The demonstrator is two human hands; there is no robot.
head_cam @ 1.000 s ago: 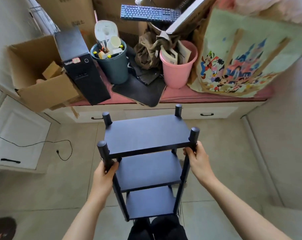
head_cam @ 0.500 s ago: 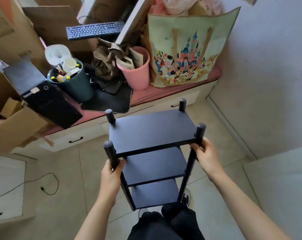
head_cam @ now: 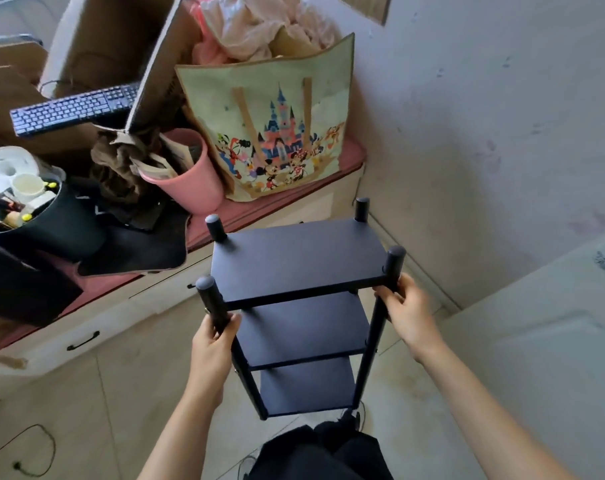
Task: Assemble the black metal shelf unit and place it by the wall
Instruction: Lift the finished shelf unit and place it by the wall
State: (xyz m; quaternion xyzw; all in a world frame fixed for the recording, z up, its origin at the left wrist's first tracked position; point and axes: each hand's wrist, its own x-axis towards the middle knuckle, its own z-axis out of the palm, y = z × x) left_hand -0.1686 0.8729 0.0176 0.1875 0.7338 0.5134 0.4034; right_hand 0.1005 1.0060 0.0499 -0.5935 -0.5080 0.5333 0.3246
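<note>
The view has swung right over the last second: the wall (head_cam: 484,133) now fills the right side, where before the cluttered surface (head_cam: 346,157) faced the camera square on. The shelf (head_cam: 297,258) has turned with it, and its far right post now stands near the corner where the surface meets the wall. Both hands keep the grip they had. The left hand (head_cam: 212,344) is wrapped round the near left post just under the top board, fingers curled on it. The right hand (head_cam: 405,310) has its fingers curled round the near right post at the same height.

My reading is that assembly is finished and the carry toward the wall is under way; only the setting-down remains. Whether the feet touch the floor (head_cam: 103,393) I cannot tell, as the person's dark clothing hides the bottom.

Counted: one shelf with three boards and four posts, all four capped tops showing. Two hands. On the surface, one cartoon bag (head_cam: 270,133), one pink bucket (head_cam: 190,181), one dark bucket (head_cam: 51,220), one keyboard (head_cam: 72,109), and cardboard boxes too overlapped to number. One cable (head_cam: 34,455) lies on the floor.
</note>
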